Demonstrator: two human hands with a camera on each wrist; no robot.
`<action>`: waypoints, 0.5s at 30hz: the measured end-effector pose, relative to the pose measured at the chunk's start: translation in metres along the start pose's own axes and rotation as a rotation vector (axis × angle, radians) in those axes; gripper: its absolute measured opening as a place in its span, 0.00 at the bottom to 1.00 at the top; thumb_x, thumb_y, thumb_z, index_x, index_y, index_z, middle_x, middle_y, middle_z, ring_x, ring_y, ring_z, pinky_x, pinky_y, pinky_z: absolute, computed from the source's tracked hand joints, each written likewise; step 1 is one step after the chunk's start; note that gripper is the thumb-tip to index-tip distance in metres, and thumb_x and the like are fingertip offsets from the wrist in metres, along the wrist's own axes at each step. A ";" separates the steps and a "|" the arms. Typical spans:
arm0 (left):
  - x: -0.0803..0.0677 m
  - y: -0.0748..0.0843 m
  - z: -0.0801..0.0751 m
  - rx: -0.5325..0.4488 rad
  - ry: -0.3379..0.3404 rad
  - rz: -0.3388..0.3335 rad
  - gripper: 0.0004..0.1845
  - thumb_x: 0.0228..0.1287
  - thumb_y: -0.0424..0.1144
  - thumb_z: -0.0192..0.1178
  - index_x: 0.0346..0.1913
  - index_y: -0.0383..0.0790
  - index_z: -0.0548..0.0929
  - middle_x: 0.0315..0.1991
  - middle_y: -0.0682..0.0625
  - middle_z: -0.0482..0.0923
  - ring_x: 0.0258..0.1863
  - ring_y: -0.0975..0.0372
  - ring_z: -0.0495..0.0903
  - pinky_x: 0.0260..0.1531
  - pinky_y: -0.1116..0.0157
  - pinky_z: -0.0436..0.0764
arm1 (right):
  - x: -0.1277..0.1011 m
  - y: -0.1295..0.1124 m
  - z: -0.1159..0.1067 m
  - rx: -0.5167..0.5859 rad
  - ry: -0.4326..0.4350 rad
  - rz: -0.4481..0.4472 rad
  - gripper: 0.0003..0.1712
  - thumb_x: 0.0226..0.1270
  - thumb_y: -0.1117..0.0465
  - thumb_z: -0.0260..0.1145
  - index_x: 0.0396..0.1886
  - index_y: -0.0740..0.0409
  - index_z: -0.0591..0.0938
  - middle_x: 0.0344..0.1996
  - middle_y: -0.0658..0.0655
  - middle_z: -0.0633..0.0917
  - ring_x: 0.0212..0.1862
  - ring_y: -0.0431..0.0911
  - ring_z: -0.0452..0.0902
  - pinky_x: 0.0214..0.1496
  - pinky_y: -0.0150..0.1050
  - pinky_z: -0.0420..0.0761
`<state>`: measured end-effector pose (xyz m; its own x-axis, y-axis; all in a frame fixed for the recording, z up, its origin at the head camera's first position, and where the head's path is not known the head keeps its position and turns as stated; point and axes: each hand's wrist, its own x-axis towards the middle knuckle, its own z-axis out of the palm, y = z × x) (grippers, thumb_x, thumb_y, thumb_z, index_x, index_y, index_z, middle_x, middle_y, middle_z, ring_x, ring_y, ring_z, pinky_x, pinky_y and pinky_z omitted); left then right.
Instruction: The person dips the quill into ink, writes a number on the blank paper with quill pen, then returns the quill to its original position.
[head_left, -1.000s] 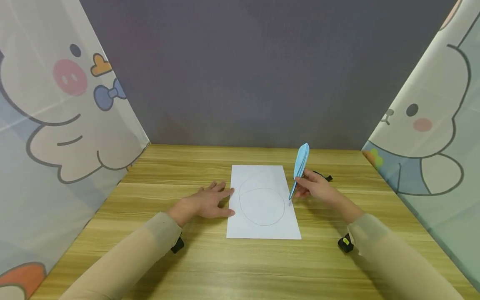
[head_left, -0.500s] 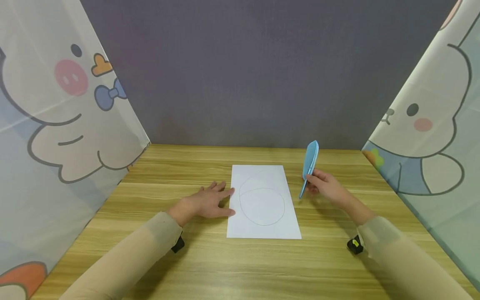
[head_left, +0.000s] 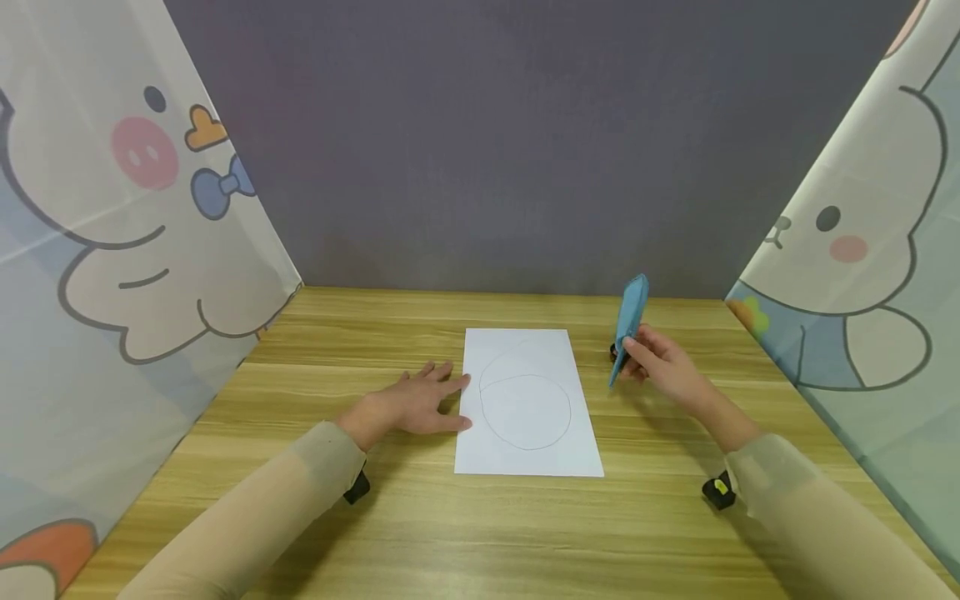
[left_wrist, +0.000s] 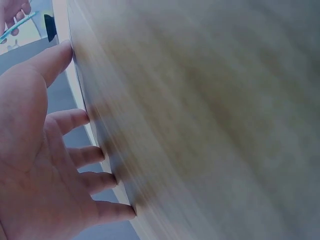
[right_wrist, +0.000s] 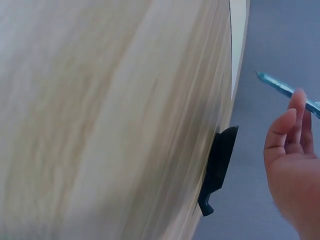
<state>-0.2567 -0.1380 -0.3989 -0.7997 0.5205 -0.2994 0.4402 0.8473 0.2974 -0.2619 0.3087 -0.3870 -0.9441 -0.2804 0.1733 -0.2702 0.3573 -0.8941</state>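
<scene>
The blue feather pen (head_left: 628,323) is in your right hand (head_left: 660,367), lifted off the desk (head_left: 375,517) to the right of the white sheet of paper (head_left: 525,450), with its feather end tilted up toward the far edge and its tip pointing down and left toward the paper's right edge without touching it. Your fingers (head_left: 637,350) are curled round the shaft and pinch it low down; in the right wrist view the same pen (right_wrist: 280,87) shows as a thin blue shaft held at your fingertips (right_wrist: 295,107), clear of the wood. A small black object (right_wrist: 217,167) lies on the desk just beyond that hand, toward the far edge; in the head view only a bit of it (head_left: 613,353) peeks out beside the pen. Your left hand (head_left: 416,404) lies flat on the desk at the paper's left edge, fingers straight and spread, gripping nothing; the fingertips (head_left: 457,385) reach onto the sheet's margin. The left wrist view shows that palm (left_wrist: 35,165) open, with the fingers (left_wrist: 80,117) pressed against the surface. The paper sits in the middle of the desk, long side running toward you, and carries a drawn oval (head_left: 525,410) with a fainter curve above it. Cartoon-printed curtains (head_left: 112,250) hang along the desk's left and right edges.
</scene>
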 end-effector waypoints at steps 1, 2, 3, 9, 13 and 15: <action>0.000 0.000 0.000 0.001 -0.001 0.000 0.48 0.79 0.71 0.55 0.91 0.55 0.53 0.92 0.40 0.40 0.91 0.37 0.39 0.84 0.27 0.45 | -0.001 -0.001 -0.001 -0.022 0.009 0.000 0.21 0.94 0.53 0.51 0.66 0.67 0.74 0.42 0.48 0.84 0.40 0.42 0.81 0.40 0.37 0.82; 0.000 0.000 0.000 0.000 0.000 0.000 0.48 0.79 0.71 0.55 0.91 0.55 0.53 0.92 0.40 0.40 0.91 0.37 0.40 0.84 0.27 0.45 | -0.001 -0.001 -0.001 -0.046 0.021 -0.003 0.22 0.94 0.53 0.52 0.65 0.68 0.75 0.39 0.50 0.83 0.39 0.43 0.80 0.40 0.37 0.81; 0.000 0.000 0.000 -0.001 -0.001 0.000 0.48 0.79 0.71 0.55 0.91 0.55 0.53 0.92 0.40 0.40 0.91 0.37 0.39 0.84 0.27 0.45 | -0.002 -0.002 -0.001 -0.066 0.033 -0.003 0.22 0.93 0.52 0.52 0.64 0.68 0.76 0.37 0.51 0.81 0.38 0.44 0.78 0.40 0.38 0.81; 0.001 0.000 0.001 -0.008 -0.001 0.005 0.48 0.79 0.72 0.55 0.91 0.55 0.53 0.92 0.40 0.40 0.91 0.37 0.39 0.83 0.27 0.45 | -0.006 0.000 -0.002 -0.061 0.073 -0.031 0.22 0.93 0.55 0.54 0.63 0.72 0.78 0.36 0.49 0.84 0.34 0.43 0.78 0.38 0.38 0.82; 0.001 -0.001 0.001 -0.010 -0.002 0.005 0.48 0.79 0.72 0.55 0.91 0.55 0.53 0.92 0.40 0.40 0.91 0.38 0.39 0.84 0.27 0.45 | -0.010 0.001 -0.004 -0.017 0.056 -0.063 0.22 0.91 0.59 0.57 0.66 0.76 0.80 0.43 0.47 0.92 0.41 0.42 0.87 0.46 0.35 0.89; 0.001 -0.001 0.001 -0.007 -0.002 0.004 0.48 0.79 0.72 0.55 0.91 0.55 0.53 0.92 0.40 0.40 0.91 0.37 0.39 0.84 0.27 0.45 | -0.012 0.002 -0.006 0.000 0.042 -0.060 0.22 0.90 0.62 0.57 0.69 0.76 0.80 0.48 0.45 0.93 0.45 0.38 0.90 0.50 0.33 0.90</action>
<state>-0.2578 -0.1382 -0.4000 -0.7973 0.5238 -0.2997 0.4401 0.8445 0.3051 -0.2523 0.3179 -0.3886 -0.9332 -0.2636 0.2440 -0.3267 0.3405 -0.8816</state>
